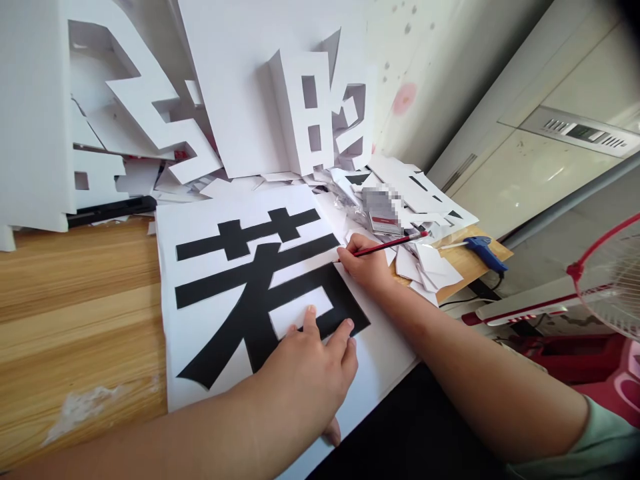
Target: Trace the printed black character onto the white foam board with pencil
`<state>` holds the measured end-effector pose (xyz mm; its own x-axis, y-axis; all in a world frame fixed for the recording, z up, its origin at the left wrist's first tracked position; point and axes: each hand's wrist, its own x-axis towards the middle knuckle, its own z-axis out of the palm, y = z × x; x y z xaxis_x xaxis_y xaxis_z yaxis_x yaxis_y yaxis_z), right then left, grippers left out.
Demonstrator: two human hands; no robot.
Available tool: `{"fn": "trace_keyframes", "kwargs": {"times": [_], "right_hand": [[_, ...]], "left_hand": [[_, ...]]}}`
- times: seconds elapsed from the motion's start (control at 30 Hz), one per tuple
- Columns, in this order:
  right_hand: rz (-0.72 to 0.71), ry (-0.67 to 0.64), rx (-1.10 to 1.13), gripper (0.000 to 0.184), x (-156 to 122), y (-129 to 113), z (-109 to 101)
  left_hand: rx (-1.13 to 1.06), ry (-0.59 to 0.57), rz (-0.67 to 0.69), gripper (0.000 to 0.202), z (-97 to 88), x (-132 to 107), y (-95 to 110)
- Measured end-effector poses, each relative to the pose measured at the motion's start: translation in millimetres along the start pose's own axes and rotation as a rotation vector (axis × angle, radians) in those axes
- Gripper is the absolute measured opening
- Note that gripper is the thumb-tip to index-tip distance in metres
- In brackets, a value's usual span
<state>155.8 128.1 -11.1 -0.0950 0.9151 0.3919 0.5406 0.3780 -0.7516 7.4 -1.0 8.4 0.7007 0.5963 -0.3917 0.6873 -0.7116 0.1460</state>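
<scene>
A white sheet (200,220) printed with a large black character (250,293) lies on the wooden table (75,313). My left hand (310,373) rests flat on the sheet's lower part, fingers spread over the black strokes. My right hand (367,263) grips a red pencil (395,244), its tip touching the sheet at the right edge of the character's upper stroke.
Tall white foam-board cutout characters (310,113) lean at the back. White scraps (425,263) and cards pile at the right beside a blue glue gun (485,250). A red-rimmed fan (610,273) stands off the table's right edge.
</scene>
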Motion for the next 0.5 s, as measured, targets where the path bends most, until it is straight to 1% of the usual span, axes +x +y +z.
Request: {"fn": "trace_keyframes", "kwargs": {"times": [0.23,0.5], "right_hand": [[-0.037,-0.017,-0.047,0.025,-0.3,-0.4,-0.6],[-0.049,-0.034,-0.05,0.024,-5.2,-4.9,-5.9]], "left_hand": [[0.016,0.016,0.012,0.114,-2.3,-1.6,-1.1],[0.02,-0.006,0.018,0.111,-7.8,-3.7,-0.7]]}}
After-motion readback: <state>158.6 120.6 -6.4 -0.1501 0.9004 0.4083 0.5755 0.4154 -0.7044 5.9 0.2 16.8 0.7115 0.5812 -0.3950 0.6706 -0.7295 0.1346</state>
